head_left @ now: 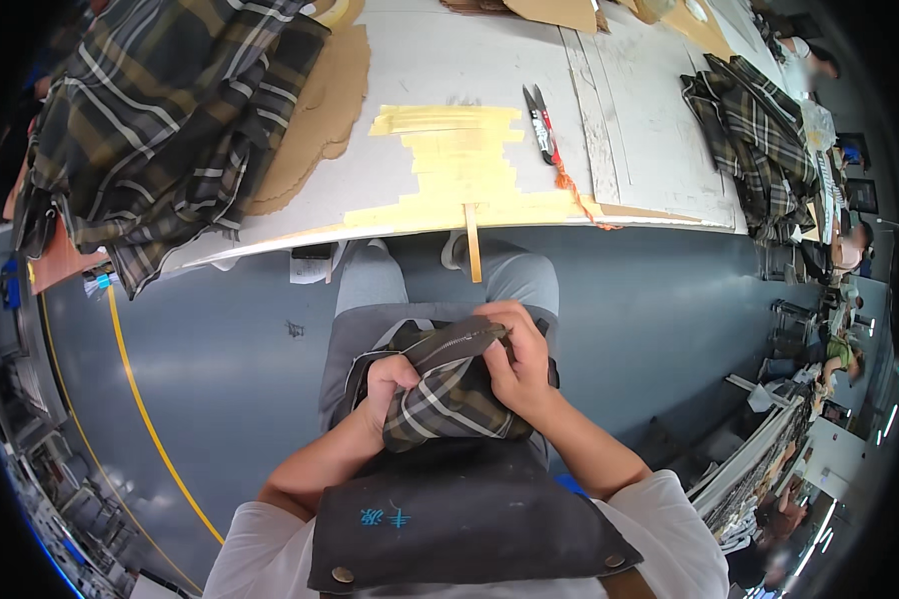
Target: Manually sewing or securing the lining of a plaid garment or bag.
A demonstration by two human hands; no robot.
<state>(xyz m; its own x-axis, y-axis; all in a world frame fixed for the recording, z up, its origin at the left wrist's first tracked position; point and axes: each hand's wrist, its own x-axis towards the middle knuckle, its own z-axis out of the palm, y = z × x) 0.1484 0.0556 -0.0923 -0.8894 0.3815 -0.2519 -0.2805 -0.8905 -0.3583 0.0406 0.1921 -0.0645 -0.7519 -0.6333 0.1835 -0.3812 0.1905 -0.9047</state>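
A dark plaid fabric piece (451, 399) with a zipper (449, 347) along its upper edge lies bunched over my lap. My left hand (387, 387) is closed on its left side, with the thumb on top of the cloth. My right hand (517, 357) pinches the right end of the zippered edge between thumb and fingers. The zipper slants upward from left to right between the two hands. Its underside and the folds beneath my palms are hidden.
Beyond my knees stands a white table (449, 75) with yellow tape (459, 150). Thread snips (541, 125) with an orange cord lie there. Plaid fabric is heaped at the left (160, 110) and stacked at the right (754, 140). A wooden strip (473, 245) hangs over the near edge.
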